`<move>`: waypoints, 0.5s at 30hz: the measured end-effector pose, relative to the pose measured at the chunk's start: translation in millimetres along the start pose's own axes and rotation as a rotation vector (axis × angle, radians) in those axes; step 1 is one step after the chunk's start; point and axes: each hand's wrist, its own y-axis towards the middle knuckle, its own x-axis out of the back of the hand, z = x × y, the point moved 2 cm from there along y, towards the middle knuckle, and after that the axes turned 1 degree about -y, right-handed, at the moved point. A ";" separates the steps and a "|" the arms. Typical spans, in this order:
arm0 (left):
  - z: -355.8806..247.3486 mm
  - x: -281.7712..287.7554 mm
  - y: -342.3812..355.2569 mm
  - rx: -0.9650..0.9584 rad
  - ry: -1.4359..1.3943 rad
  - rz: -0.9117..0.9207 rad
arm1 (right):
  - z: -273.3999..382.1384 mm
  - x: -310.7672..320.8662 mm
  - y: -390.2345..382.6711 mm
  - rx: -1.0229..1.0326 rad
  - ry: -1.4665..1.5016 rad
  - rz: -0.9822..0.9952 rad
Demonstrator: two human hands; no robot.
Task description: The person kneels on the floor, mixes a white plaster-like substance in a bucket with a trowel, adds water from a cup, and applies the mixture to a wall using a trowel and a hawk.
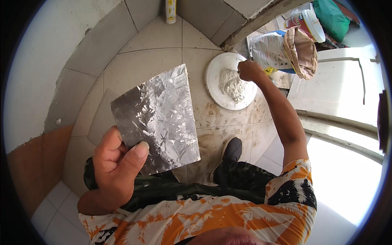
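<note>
My left hand grips a cut piece of grey tile by its lower left corner, with the thumb on the near face. White paste is smeared in ridges over much of that face. Out ahead to the right, my right hand is closed above a round white dish on the floor. A lumpy white heap of paste or powder lies in the dish, below the fingers. Whatever the right fingers hold is mostly hidden and too small to name.
An open paper sack leans beyond the dish, near a white bucket and a green plastic bag. A yellow-and-white tube stands by the tiled wall. My dark shoe rests on the dusty floor tiles.
</note>
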 end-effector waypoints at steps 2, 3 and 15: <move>-0.1 0.1 0.6 0.003 0.014 0.008 | 11.2 12.5 -17.4 0.042 -0.040 0.078; -1.7 0.6 1.3 -0.003 0.021 0.008 | 18.7 16.9 -23.7 0.067 -0.064 0.109; -2.8 -8.1 -0.2 -0.005 -0.004 -0.045 | 28.4 15.4 -53.1 0.091 -0.057 -0.014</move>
